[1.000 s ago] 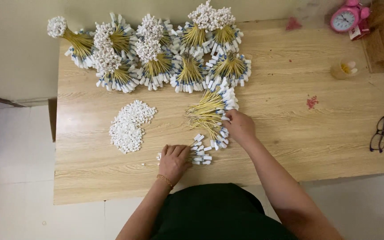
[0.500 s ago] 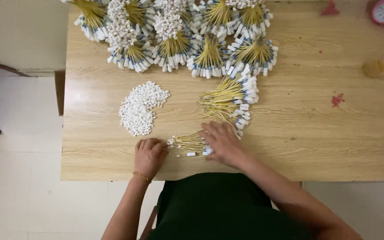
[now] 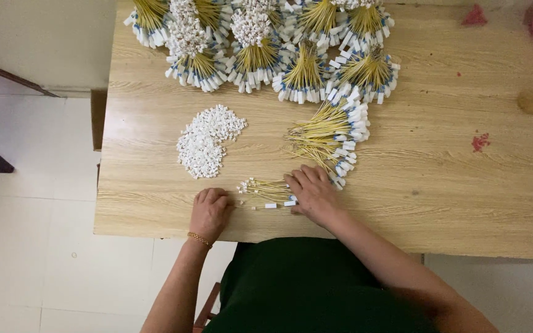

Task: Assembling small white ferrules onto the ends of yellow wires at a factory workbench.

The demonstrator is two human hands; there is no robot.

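Wooden surface (image 3: 155,203), head view: since a moment ago my right hand (image 3: 313,196) has drawn a small batch of yellow wires (image 3: 266,191) away from the loose fan (image 3: 331,135). It lies flat on them; my left hand (image 3: 210,209) rests loosely curled just beside their tips, holding nothing.

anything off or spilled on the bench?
Nothing spilled. One white connector piece lies loose beside the small yellow wire bunch under the right hand. Red stains mark the wooden table.
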